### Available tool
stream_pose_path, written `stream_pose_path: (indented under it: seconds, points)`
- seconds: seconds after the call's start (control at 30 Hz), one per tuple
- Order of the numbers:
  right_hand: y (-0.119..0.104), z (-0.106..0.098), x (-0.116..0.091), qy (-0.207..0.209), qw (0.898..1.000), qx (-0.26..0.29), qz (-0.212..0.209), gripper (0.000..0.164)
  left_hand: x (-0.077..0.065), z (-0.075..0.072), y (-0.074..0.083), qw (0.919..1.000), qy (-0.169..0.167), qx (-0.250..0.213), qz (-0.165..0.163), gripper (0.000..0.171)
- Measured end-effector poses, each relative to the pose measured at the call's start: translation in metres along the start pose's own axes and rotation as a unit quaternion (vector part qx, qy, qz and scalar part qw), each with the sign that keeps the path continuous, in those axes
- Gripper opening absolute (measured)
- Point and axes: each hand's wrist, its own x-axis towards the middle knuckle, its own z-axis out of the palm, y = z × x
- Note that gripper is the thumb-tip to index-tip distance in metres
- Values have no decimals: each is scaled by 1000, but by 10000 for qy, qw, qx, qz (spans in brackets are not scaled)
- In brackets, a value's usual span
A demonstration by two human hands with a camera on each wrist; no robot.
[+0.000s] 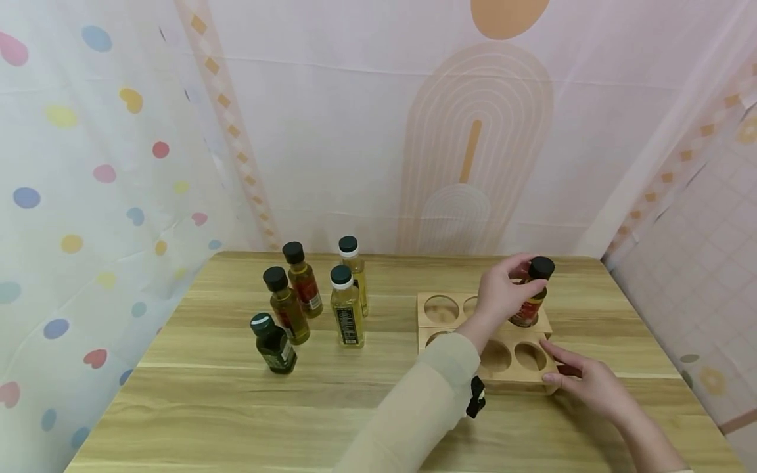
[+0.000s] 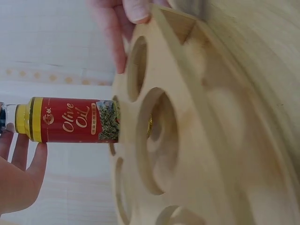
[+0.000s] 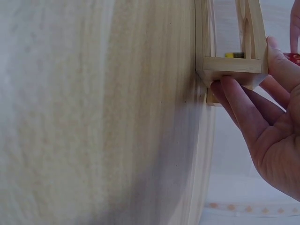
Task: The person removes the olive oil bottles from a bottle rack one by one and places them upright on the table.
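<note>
In the head view a stepped wooden bottle rack (image 1: pixel 514 374) with round holes stands right of the middle of the table. My left hand (image 1: pixel 499 289) reaches over it and holds an olive oil bottle (image 1: pixel 528 310) near its neck. Upright, the bottle has a black cap and a red label (image 2: pixel 75 119); its base is in the back row's right-hand hole. My right hand (image 1: pixel 591 384) grips the rack's front right corner. In the right wrist view its thumb (image 3: pixel 283 65) lies on the upper face and its fingers press the end.
On the left stand two red-labelled oil bottles (image 1: pixel 290 314), two pale oil bottles (image 1: pixel 347 315) with dark green caps, and a short dark green bottle (image 1: pixel 276 348). Patterned curtains (image 1: pixel 331 131) hang behind and beside the wooden table (image 1: pixel 236 420).
</note>
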Motion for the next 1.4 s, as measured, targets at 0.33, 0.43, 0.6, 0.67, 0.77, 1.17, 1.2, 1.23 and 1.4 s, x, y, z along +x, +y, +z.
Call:
stream_pose_path:
  seconds: [0.33,0.43,0.6,0.67,0.77,1.17,1.2,1.23,1.4]
  points:
    - [-2,0,0,-31,9999,27,108,60,1,-15,16,9978,-104,-500,419,38]
    - [-2,0,0,-31,10000,49,71,60,0,-19,19,9966,-115,-692,430,37]
    - [-1,0,0,-25,9999,28,106,61,-1,-27,24,9955,-145,-795,491,37]
    - [-1,-1,0,-28,9999,32,156,61,-2,-32,25,9952,-160,-784,558,37]
    - [-2,-1,0,-62,9997,69,215,62,-5,-39,25,9945,-162,-796,655,37]
    - [-2,0,-1,-32,10000,-34,86,61,-24,-73,15,9927,-45,-1044,598,39]
    - [-2,0,-1,-23,10000,-38,81,61,-26,-76,15,9928,-32,-1040,599,39]
    - [-2,0,-1,-17,9999,-53,83,61,-28,-79,15,9927,-22,-1039,605,39]
    - [-2,0,-1,-126,9996,97,237,63,-38,-97,14,9929,-34,-1001,637,40]
